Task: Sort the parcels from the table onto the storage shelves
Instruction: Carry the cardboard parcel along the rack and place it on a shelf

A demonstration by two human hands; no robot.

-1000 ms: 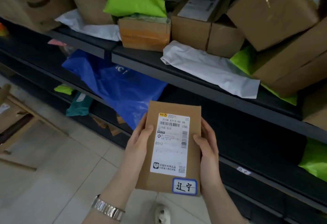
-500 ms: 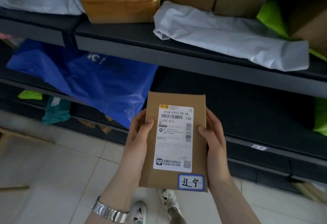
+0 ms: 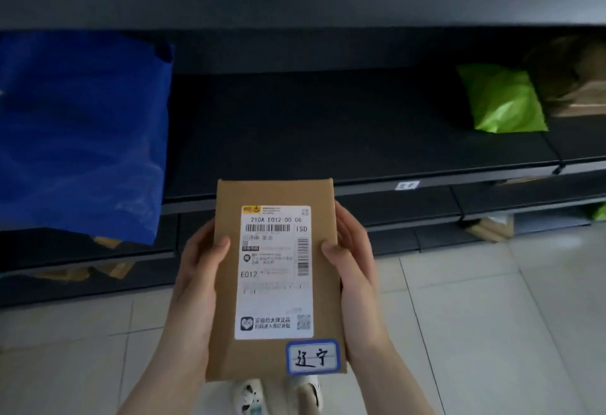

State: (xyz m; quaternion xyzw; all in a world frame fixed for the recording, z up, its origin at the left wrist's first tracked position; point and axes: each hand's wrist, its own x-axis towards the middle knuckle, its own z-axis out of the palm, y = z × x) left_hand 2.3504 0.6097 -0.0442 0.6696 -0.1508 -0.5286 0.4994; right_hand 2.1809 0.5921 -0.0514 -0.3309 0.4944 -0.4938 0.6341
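Observation:
A flat brown cardboard parcel (image 3: 226, 283) with a white shipping label and a blue-framed handwritten sticker is held upright in front of me. My left hand (image 3: 196, 270) grips its left edge, thumb on the front. My right hand (image 3: 354, 270) grips the right edge the same way. The parcel's top edge overlaps the front lip of a dark middle shelf (image 3: 328, 125), which has a bare stretch right behind it. A small white tag (image 3: 406, 185) sits on that shelf's front edge.
A large blue plastic bag (image 3: 82, 132) hangs over the shelf's left part. A green mailer (image 3: 501, 99) and a brown box (image 3: 570, 80) lie at the right. Lower shelves hold cardboard pieces. Pale floor tiles and my shoes are below.
My view has dropped and closed in on the middle shelf; the upper shelf's boxes and white bag slid out of the top. Both hands keep the same hold on the parcel.

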